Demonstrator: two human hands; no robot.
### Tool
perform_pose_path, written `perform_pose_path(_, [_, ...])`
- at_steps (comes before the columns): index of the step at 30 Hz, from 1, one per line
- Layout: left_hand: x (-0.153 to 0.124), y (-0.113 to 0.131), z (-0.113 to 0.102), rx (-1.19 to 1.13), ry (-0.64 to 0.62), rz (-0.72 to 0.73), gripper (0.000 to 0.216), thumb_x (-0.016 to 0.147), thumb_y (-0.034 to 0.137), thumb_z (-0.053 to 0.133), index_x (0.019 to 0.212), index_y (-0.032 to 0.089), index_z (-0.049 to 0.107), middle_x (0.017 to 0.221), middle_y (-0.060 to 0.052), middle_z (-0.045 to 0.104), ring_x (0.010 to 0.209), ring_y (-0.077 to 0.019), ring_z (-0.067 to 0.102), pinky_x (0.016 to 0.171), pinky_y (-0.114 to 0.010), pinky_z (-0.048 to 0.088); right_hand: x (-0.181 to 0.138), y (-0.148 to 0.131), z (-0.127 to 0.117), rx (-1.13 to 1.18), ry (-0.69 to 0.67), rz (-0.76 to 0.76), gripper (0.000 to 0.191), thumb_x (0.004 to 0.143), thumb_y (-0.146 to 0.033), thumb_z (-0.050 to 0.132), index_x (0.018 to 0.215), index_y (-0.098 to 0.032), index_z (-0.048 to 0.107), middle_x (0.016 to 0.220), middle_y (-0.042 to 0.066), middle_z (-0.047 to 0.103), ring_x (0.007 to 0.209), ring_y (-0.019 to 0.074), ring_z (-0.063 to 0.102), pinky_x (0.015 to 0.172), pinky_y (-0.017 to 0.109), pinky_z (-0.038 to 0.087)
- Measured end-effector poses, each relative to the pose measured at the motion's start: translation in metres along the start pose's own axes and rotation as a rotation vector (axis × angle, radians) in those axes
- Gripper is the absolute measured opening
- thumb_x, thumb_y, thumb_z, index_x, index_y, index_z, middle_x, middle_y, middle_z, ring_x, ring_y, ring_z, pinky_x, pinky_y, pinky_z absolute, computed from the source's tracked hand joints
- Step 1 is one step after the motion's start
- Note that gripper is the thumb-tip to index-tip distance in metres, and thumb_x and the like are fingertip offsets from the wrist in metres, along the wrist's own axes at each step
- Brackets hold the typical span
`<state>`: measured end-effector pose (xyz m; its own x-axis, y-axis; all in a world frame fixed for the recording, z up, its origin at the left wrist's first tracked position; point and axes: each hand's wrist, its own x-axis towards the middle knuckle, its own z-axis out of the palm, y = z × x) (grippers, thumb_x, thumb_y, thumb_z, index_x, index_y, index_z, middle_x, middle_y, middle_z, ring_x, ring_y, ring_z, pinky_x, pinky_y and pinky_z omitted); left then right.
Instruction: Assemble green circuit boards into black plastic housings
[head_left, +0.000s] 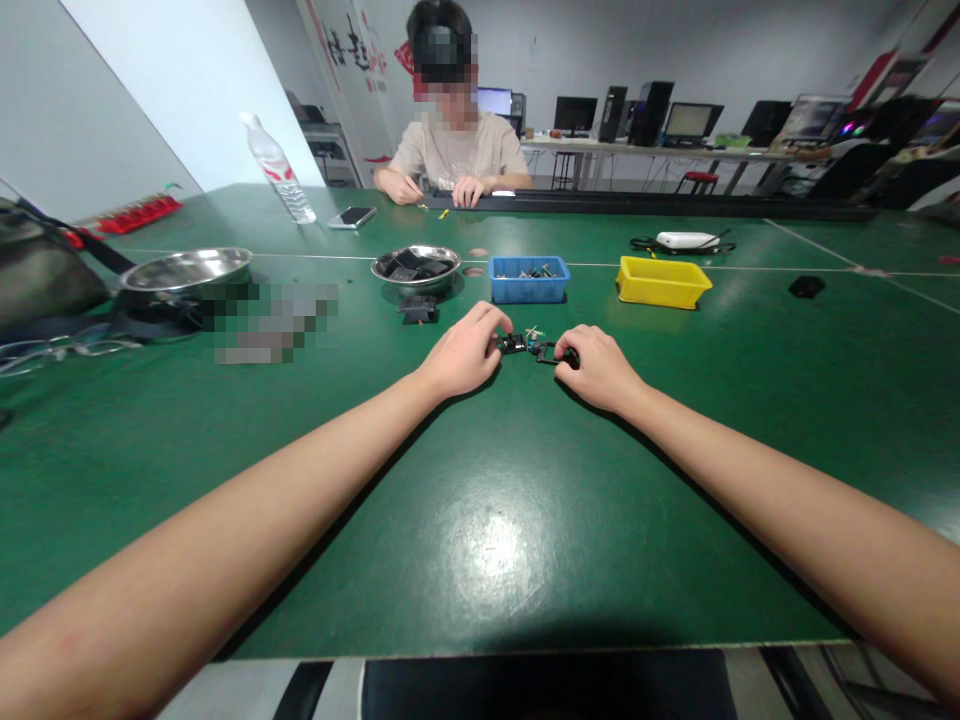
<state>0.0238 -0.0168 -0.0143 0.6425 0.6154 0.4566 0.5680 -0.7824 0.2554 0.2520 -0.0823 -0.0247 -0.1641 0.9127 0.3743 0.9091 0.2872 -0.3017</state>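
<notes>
Over the middle of the green table, my left hand (pixel 470 352) has its fingers closed at the edge of a small black plastic part (pixel 514 343). My right hand (pixel 598 368) pinches a black frame-like piece (pixel 547 353). Between the two lies a little cluster of green, blue and pale bits (pixel 535 338), too small to make out. Beyond my left hand, another black part (pixel 418 309) rests in front of a steel bowl (pixel 382 272) of black pieces. Past my hands stands a blue bin (pixel 527 291) with small metal parts in it.
A yellow bin (pixel 664 287) stands to the right, with a white power strip (pixel 688 241) behind it. At left are a steel dish (pixel 187 283), glasses (pixel 71 352), a water bottle (pixel 279 172) and a phone (pixel 352 217). Opposite, a person (pixel 456 150) works with both hands.
</notes>
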Motion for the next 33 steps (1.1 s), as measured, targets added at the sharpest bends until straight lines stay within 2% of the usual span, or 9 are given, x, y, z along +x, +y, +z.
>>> perform_pose_path(3, [-0.001,0.003,-0.002,0.083,-0.049,-0.095,0.027,0.087,0.016,0.048,0.112,0.018,0.060,0.113,-0.012,0.063,0.094,-0.0257,0.066,0.091,-0.044,0.057,-0.002,-0.003,-0.002,-0.005,-0.006,-0.011,0.005,0.079,-0.019,0.063,0.081,-0.023,0.062,0.096,0.011,0.066,0.097,0.0305,0.059,0.089,0.043,0.050])
perform_pose_path(9, [0.000,0.008,-0.003,0.154,-0.117,-0.056,0.029,0.094,0.038,0.055,0.112,0.019,0.065,0.116,-0.011,0.067,0.109,-0.0295,0.066,0.100,-0.047,0.056,-0.006,-0.008,-0.005,0.054,-0.094,-0.167,0.005,0.077,-0.018,0.064,0.080,-0.022,0.062,0.098,0.010,0.064,0.097,0.0284,0.058,0.092,0.042,0.049])
perform_pose_path(13, [0.002,0.007,-0.004,0.126,-0.155,0.014,0.029,0.096,0.033,0.050,0.112,0.018,0.069,0.118,-0.011,0.072,0.112,-0.0289,0.066,0.105,-0.047,0.054,-0.006,-0.008,-0.006,0.096,-0.129,-0.264,0.006,0.078,-0.017,0.063,0.082,-0.021,0.063,0.101,0.010,0.065,0.098,0.0274,0.058,0.092,0.041,0.048])
perform_pose_path(16, [0.002,0.007,-0.004,0.084,-0.182,0.073,0.035,0.095,0.027,0.048,0.121,0.016,0.068,0.123,-0.012,0.073,0.116,-0.0283,0.067,0.107,-0.046,0.053,-0.006,-0.007,-0.007,0.133,-0.131,-0.317,0.007,0.080,-0.018,0.063,0.086,-0.021,0.064,0.101,0.009,0.066,0.099,0.0270,0.059,0.093,0.041,0.048])
perform_pose_path(19, [0.002,0.006,-0.003,0.052,-0.187,0.067,0.039,0.094,0.026,0.049,0.127,0.014,0.066,0.121,-0.014,0.074,0.113,-0.0284,0.068,0.104,-0.046,0.054,-0.008,-0.007,-0.008,0.169,-0.110,-0.350,0.007,0.082,-0.020,0.063,0.088,-0.021,0.063,0.101,0.009,0.066,0.100,0.0264,0.061,0.093,0.040,0.049])
perform_pose_path(23, [0.001,0.006,-0.002,0.048,-0.167,0.059,0.035,0.095,0.029,0.049,0.123,0.016,0.066,0.118,-0.012,0.075,0.110,-0.0275,0.069,0.101,-0.045,0.055,-0.009,-0.009,-0.007,0.223,-0.065,-0.318,0.006,0.086,-0.025,0.063,0.090,-0.022,0.061,0.103,0.008,0.064,0.096,0.0239,0.062,0.091,0.037,0.050])
perform_pose_path(28, [0.001,0.011,-0.007,0.105,-0.109,0.114,0.033,0.101,0.038,0.046,0.111,0.016,0.068,0.113,-0.014,0.074,0.106,-0.0290,0.069,0.096,-0.045,0.054,-0.007,-0.006,-0.005,0.263,0.083,-0.198,0.009,0.090,-0.026,0.058,0.096,-0.021,0.063,0.102,0.009,0.064,0.094,0.0238,0.063,0.089,0.037,0.052])
perform_pose_path(31, [0.000,0.019,-0.009,0.132,-0.095,0.189,0.037,0.103,0.046,0.047,0.111,0.017,0.068,0.115,-0.014,0.073,0.109,-0.0298,0.068,0.096,-0.045,0.053,-0.005,-0.003,-0.004,0.244,0.126,-0.162,0.024,0.092,-0.026,0.057,0.114,-0.021,0.066,0.116,0.012,0.066,0.107,0.0271,0.064,0.101,0.043,0.051])
perform_pose_path(33, [-0.001,0.025,-0.008,0.131,-0.125,0.261,0.036,0.102,0.047,0.051,0.114,0.017,0.068,0.121,-0.014,0.072,0.112,-0.0292,0.068,0.097,-0.044,0.052,-0.003,-0.001,-0.003,0.227,0.103,-0.181,0.034,0.093,-0.027,0.056,0.126,-0.021,0.064,0.128,0.014,0.065,0.121,0.0297,0.061,0.111,0.047,0.046])
